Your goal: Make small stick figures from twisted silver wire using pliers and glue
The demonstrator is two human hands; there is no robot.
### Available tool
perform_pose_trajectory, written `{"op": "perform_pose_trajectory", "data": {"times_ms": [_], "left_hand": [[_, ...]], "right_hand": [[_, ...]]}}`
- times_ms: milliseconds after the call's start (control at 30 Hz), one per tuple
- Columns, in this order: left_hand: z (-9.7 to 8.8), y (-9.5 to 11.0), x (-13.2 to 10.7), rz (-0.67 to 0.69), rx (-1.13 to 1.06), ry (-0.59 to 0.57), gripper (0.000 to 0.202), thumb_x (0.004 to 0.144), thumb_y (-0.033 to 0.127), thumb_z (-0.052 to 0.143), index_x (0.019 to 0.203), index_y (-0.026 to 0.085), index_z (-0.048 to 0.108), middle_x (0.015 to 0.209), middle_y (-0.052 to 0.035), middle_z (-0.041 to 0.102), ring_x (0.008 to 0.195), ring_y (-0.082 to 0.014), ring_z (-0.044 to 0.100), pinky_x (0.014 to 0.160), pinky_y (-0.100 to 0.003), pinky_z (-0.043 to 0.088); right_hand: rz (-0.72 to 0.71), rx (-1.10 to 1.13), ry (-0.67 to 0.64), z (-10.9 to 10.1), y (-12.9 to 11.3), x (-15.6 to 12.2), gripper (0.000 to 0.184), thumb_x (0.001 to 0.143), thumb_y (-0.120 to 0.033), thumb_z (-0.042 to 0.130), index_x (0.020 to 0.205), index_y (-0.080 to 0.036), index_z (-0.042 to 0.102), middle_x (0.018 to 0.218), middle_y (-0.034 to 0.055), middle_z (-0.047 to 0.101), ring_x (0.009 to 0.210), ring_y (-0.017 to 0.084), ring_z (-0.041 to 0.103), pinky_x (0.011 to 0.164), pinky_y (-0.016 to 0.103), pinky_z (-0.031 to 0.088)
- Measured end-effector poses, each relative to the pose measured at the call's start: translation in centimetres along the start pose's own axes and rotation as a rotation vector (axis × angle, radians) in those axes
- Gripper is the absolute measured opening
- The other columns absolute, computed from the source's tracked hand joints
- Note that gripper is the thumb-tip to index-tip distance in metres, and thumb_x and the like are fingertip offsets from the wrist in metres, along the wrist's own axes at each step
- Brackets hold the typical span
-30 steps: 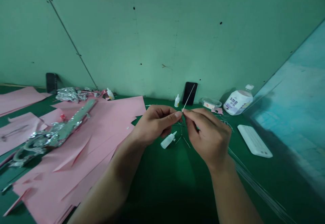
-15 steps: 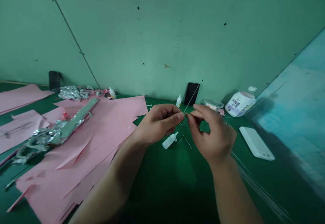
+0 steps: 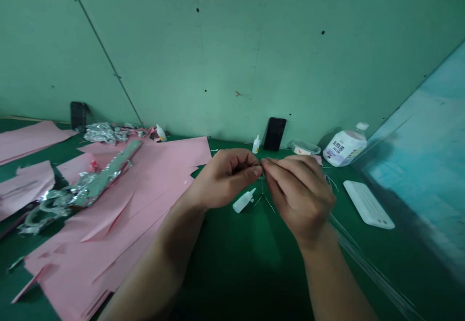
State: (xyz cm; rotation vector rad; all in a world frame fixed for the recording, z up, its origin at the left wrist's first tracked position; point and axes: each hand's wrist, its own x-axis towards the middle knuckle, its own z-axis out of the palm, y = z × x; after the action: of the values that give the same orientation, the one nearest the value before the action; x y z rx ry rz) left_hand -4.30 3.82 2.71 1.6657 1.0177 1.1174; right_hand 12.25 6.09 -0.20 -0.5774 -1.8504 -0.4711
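My left hand [image 3: 227,175] and my right hand [image 3: 298,192] meet fingertip to fingertip above the green table [image 3: 254,258], both pinched on a small piece of thin wire [image 3: 262,178]. Short wire ends hang below the pinch toward the table. A small white glue bottle [image 3: 243,200] lies on its side just under my left hand.
Pink paper sheets [image 3: 119,204] cover the left, with a crumpled foil strip [image 3: 83,187] on them. Against the back wall stand a black phone [image 3: 274,134], a small white bottle [image 3: 256,144], a clear tub [image 3: 304,147] and a white jug [image 3: 343,147]. A white flat device [image 3: 368,204] lies right.
The long wire end that stood up between my hands is no longer seen. My right hand opened half a second ago and has closed back against my left fingertips.
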Motion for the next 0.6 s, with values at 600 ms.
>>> {"op": "perform_pose_trajectory", "data": {"times_ms": [600], "left_hand": [[0.8, -1.0, 0.7, -0.028, 0.015, -0.001, 0.028, 0.090, 0.037, 0.056, 0.073, 0.014, 0.058, 0.052, 0.0056, 0.041, 0.046, -0.0061, 0.033, 0.042, -0.019, 0.024]], "right_hand": [[-0.011, -0.076, 0.046, 0.4, 1.0, -0.2, 0.016, 0.083, -0.007, 0.064, 0.093, -0.017, 0.071, 0.089, 0.0063, 0.077, 0.084, 0.021, 0.070, 0.076, 0.035, 0.056]]}}
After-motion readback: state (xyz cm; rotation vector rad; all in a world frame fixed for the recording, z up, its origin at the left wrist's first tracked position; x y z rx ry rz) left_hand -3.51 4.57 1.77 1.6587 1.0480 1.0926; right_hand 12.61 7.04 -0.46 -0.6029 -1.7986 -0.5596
